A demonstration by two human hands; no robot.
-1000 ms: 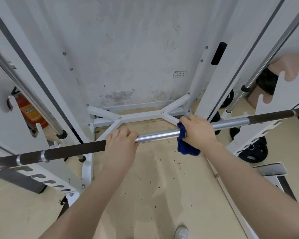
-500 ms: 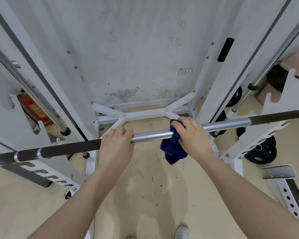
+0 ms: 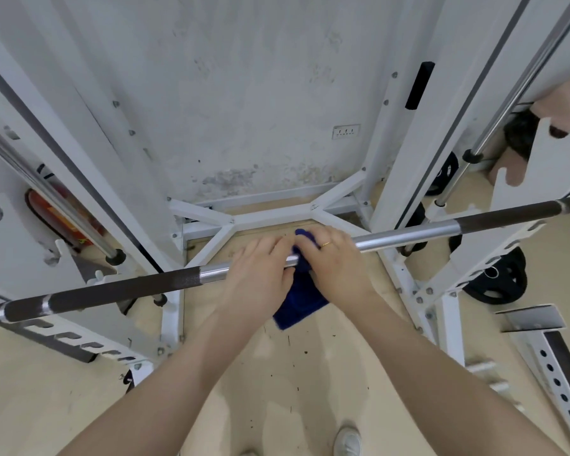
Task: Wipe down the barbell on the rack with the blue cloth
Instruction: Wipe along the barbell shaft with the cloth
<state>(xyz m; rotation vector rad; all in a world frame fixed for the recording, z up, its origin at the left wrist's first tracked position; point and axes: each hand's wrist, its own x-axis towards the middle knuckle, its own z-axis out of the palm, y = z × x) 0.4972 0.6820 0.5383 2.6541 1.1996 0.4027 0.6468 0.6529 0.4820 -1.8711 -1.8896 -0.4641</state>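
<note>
Barbell (image 3: 408,236) on white rack (image 3: 405,179), mid-shaft.
Left hand (image 3: 257,278) curled over shaft; right hand (image 3: 336,261) grips blue cloth (image 3: 298,304) around it, hands touching.

I can read no text, number or brand anywhere in front of me. The red fire extinguisher (image 3: 63,222) at about nine o'clock carries a yellow-orange label, but its print is too blurred for me to make out. The black weight plate (image 3: 497,278) at about three o'clock shows no marking I can read. The wall socket (image 3: 346,131) at about one o'clock bears no lettering I can tell.
</note>
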